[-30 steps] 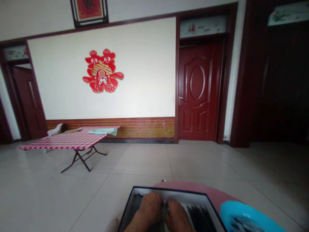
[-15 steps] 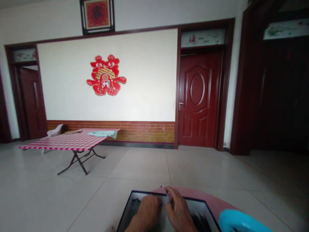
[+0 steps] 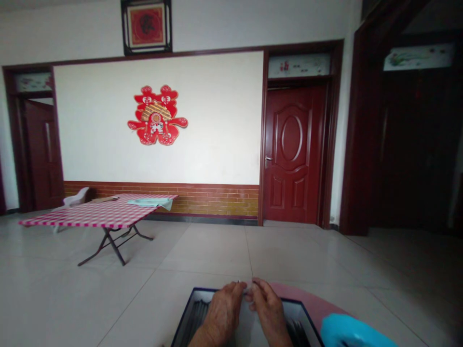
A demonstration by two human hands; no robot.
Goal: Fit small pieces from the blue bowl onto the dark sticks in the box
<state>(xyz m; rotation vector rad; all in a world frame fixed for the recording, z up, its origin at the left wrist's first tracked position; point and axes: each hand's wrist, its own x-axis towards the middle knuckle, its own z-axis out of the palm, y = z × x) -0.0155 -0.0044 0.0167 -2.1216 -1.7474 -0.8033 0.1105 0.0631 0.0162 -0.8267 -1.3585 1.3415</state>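
Both hands are held close together above a shallow dark-rimmed box (image 3: pixel 302 308) with a pale inside. My left hand (image 3: pixel 224 308) is closed, thumb and fingertips pinched near the far rim. Opposite it, my right hand (image 3: pixel 265 306) is closed in a pinch too. Something small and whitish shows between the two sets of fingertips; its kind is too small to make out. Dark thin sticks (image 3: pixel 198 313) lie along the left side of the box, and more dark thin sticks (image 3: pixel 298 332) lie at its right side, partly behind my right forearm.
The box rests by a pink round surface (image 3: pixel 311 301), with a bright blue object (image 3: pixel 354 330) at its right. Across the tiled floor stands a folding table (image 3: pixel 90 214) with a checked cloth and a light green cloth (image 3: pixel 152 203). A red door (image 3: pixel 291 154) is beyond.
My left hand has risen to the far rim, its fingertips now meeting those of my right hand. A slim object that showed in my right hand is now mostly hidden. The view has shifted slightly.
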